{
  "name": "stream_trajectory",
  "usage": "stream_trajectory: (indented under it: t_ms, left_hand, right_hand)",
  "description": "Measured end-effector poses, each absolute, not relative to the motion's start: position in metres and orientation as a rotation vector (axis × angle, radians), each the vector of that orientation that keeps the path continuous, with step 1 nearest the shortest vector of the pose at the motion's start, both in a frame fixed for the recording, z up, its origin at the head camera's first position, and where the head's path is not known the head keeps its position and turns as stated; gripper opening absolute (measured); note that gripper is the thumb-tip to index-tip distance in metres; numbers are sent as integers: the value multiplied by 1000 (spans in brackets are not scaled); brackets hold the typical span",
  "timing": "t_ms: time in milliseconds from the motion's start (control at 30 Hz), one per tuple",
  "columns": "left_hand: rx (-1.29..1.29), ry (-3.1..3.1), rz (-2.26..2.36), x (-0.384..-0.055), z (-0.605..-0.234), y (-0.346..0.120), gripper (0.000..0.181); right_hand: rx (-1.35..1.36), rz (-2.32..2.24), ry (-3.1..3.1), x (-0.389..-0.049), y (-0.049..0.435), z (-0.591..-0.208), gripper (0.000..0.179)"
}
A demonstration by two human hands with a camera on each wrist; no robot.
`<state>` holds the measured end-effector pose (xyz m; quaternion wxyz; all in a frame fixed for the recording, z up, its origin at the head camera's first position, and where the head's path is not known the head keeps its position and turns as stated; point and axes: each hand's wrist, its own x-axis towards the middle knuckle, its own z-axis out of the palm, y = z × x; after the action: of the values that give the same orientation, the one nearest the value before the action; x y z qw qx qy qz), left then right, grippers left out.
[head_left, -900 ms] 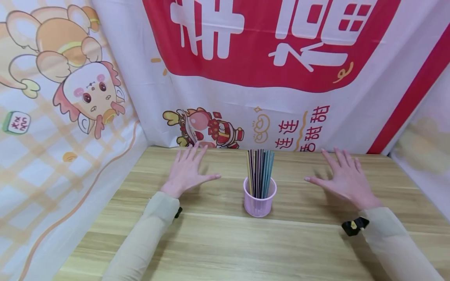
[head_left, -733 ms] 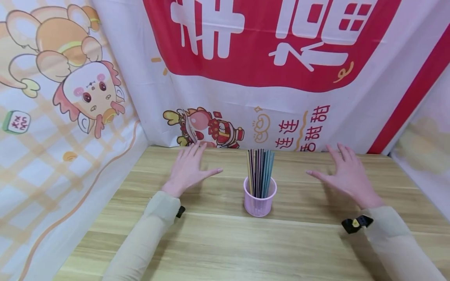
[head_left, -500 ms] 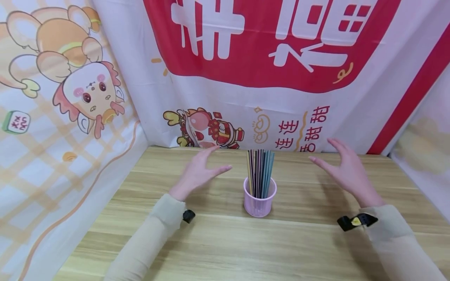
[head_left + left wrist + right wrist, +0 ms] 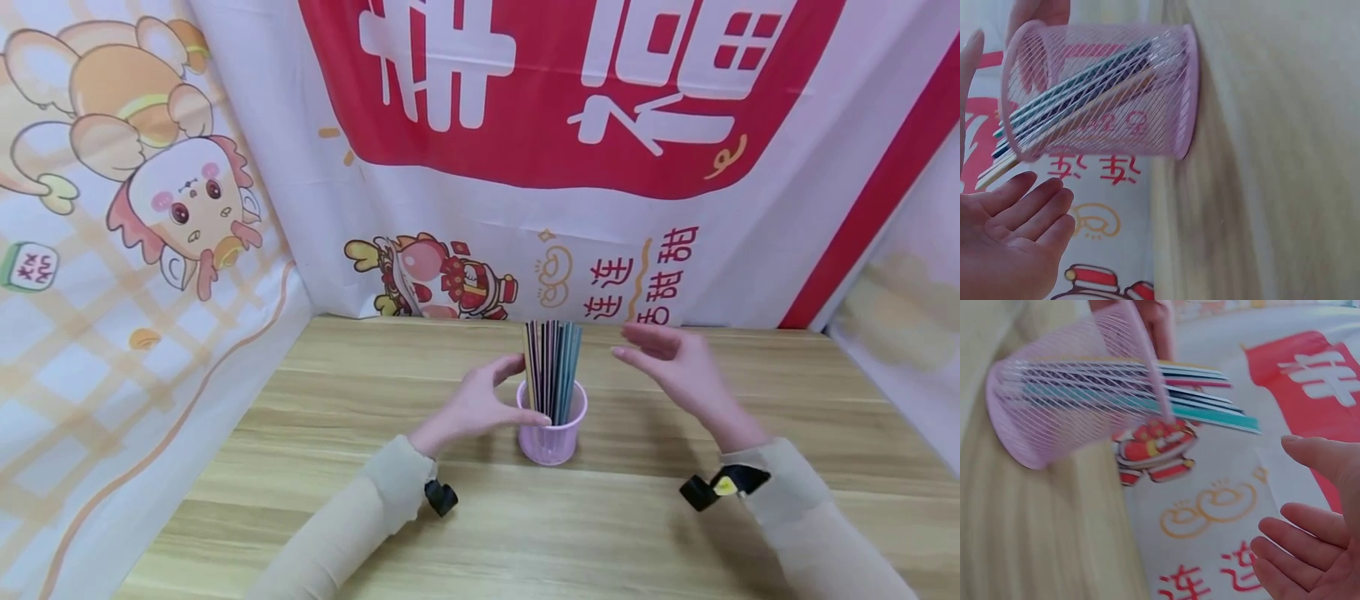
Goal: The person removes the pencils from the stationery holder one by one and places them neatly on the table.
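Observation:
A pink mesh pen holder (image 4: 547,448) stands upright on the wooden table, holding a bundle of thin coloured sticks (image 4: 555,367) in teal, dark and yellow tones. My left hand (image 4: 480,404) is at the holder's left side, its thumb in front of the rim and its fingers toward the back by the sticks. In the left wrist view the left fingers (image 4: 1041,215) are loosely spread beside the rim, gripping nothing. To the right of the holder, my right hand (image 4: 686,371) hovers with relaxed fingers, apart from the sticks; the right wrist view shows its palm (image 4: 1335,575) bare.
A white cloth (image 4: 465,200) with red print hangs along the table's back edge. Another printed cloth (image 4: 150,317) borders the left side. The wood-grain table (image 4: 570,533) extends around the holder. Black straps with camera mounts sit at both wrists.
My left hand has moved right and toward me, up to the pen holder. The right hand has moved left toward it, its fingers closer together. The holder and sticks have stayed in place.

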<state>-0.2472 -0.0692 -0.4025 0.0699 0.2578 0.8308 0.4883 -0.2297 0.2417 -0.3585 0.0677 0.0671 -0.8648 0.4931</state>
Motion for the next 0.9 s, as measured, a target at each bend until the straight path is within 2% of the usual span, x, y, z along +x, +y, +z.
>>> stream_trajectory:
  t_ms: [200, 367, 900]
  left_hand:
    - [806, 2462, 1484, -245, -410, -62, 103]
    - [810, 2467, 1486, -245, -415, -59, 96]
    - [819, 2400, 1593, -254, -420, -58, 83]
  right_hand:
    - [363, 1477, -2596, -233, 217, -377, 48]
    - [370, 1522, -2589, -233, 202, -390, 39]
    - [233, 1603, -2504, -237, 183, -407, 31]
